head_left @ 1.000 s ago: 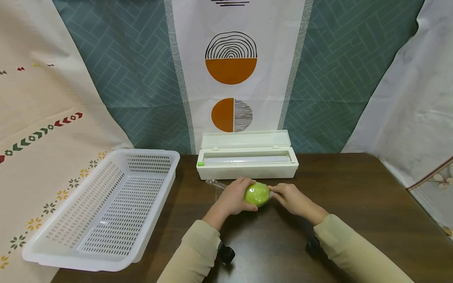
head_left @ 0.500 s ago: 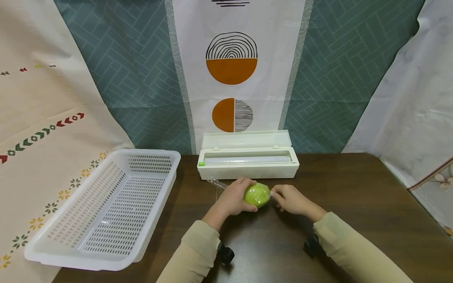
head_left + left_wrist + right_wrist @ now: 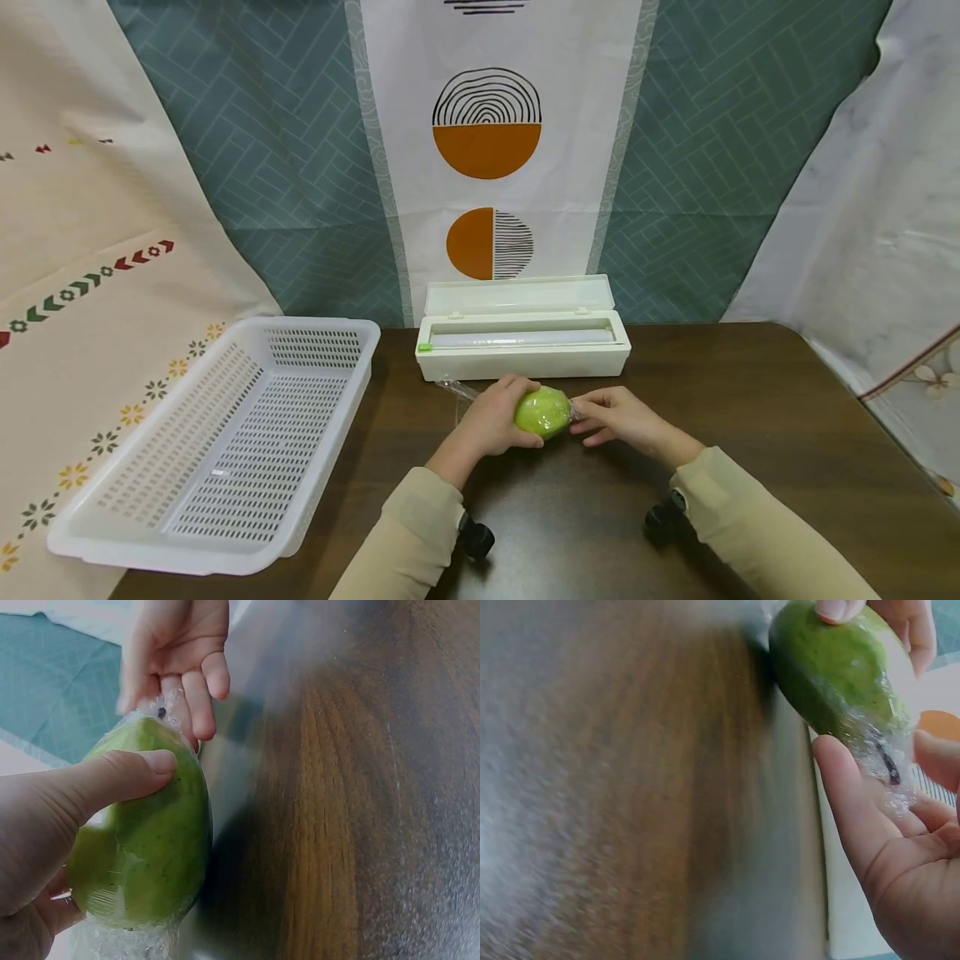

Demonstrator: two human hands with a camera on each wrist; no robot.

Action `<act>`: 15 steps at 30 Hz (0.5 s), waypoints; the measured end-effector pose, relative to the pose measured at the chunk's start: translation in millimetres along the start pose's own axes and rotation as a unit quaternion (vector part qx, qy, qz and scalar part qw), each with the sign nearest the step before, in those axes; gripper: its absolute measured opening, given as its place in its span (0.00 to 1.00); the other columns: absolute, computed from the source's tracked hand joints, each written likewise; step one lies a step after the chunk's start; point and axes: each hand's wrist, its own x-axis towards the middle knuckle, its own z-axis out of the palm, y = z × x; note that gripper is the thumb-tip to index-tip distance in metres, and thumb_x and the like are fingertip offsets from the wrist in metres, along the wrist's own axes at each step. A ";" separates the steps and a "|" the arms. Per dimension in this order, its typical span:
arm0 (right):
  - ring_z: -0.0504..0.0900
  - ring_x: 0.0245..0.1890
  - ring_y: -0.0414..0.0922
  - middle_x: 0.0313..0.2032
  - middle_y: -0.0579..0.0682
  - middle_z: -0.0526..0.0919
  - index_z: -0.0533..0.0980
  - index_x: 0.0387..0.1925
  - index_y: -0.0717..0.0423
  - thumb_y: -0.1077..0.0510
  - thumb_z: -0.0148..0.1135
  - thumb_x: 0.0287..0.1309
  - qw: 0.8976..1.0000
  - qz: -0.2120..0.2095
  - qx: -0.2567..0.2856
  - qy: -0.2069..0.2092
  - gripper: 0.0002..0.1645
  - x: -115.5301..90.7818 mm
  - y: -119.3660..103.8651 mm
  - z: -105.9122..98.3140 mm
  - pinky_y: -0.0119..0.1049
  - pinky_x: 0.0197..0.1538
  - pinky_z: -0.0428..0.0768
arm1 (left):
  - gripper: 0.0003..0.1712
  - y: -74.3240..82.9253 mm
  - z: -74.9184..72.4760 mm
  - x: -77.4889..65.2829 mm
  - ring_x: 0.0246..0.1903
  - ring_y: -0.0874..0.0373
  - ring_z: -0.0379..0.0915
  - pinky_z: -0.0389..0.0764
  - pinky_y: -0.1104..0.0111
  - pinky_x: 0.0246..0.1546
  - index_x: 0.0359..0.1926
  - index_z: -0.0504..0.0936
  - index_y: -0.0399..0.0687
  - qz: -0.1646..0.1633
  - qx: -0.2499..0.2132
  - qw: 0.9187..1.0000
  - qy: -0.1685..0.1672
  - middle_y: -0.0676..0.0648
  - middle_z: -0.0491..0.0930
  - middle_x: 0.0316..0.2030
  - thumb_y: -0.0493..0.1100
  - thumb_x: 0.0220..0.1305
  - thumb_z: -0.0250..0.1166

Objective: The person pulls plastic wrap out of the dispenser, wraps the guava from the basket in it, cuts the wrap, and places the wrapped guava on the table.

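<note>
A green pear wrapped in clear plastic film is held above the table. My left hand grips its left side; in the left wrist view the thumb presses on top. Film bunches around the dark stem at the right end. My right hand is at that end, its fingers fairly straight and spread around the bunched film, with no clear pinch. A twisted film tail sticks out past my left hand. The pear's far side is hidden by my left hand.
A white cling film box, lid raised and a roll inside, stands just behind the hands. On the left is a white perforated plastic basket. Patterned cloths hang behind the brown table.
The right hand's fingers, curled on the film end half a second ago, are now straighter and spread. The left hand keeps its grip and the pear stays in place.
</note>
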 end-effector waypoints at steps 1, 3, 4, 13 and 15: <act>0.85 0.43 0.49 0.47 0.63 0.81 0.68 0.57 0.75 0.51 0.53 0.67 1.000 -0.002 -0.001 -0.002 0.30 0.5 1.3 0.3 0.42 0.40 0.84 | 0.44 -0.1 0.0 -0.1 0.53 0.52 0.72 0.74 0.59 0.54 0.61 0.70 0.51 0.000 0.000 1.000 0.000 0.47 0.71 0.57 0.53 0.43 0.77; 0.85 0.41 0.47 0.45 0.62 0.83 0.70 0.56 0.75 0.53 0.55 0.65 1.000 -0.004 0.000 0.001 0.29 0.9 3.4 1.4 0.41 0.39 0.84 | 0.44 -0.3 0.2 -0.2 0.53 0.52 0.72 0.74 0.59 0.54 0.61 0.70 0.51 -0.001 0.000 1.000 -0.001 0.47 0.71 0.57 0.53 0.43 0.77; 0.86 0.39 0.46 0.43 0.63 0.83 0.70 0.55 0.76 0.54 0.56 0.65 1.000 -0.008 -0.001 0.002 0.28 1.1 3.9 2.3 0.41 0.39 0.84 | 0.44 -0.4 0.3 -0.3 0.52 0.53 0.72 0.74 0.59 0.54 0.61 0.70 0.51 -0.002 0.000 1.000 -0.001 0.47 0.71 0.57 0.53 0.43 0.77; 0.84 0.27 0.41 0.29 0.55 0.81 0.72 0.43 0.78 0.62 0.53 0.66 0.999 -0.031 -0.007 0.027 0.17 2.1 0.4 11.5 0.38 0.33 0.85 | 0.43 -0.5 0.6 -0.4 0.51 0.53 0.72 0.75 0.60 0.52 0.61 0.70 0.51 0.006 0.002 1.000 0.006 0.48 0.72 0.56 0.52 0.42 0.77; 0.82 0.25 0.40 0.27 0.54 0.80 0.72 0.41 0.77 0.62 0.53 0.65 0.998 -0.040 -0.019 0.037 0.16 2.6 0.8 13.0 0.38 0.31 0.84 | 0.43 -0.4 0.5 -0.4 0.51 0.53 0.73 0.75 0.60 0.52 0.60 0.70 0.51 0.008 0.003 1.000 0.007 0.48 0.72 0.56 0.53 0.42 0.78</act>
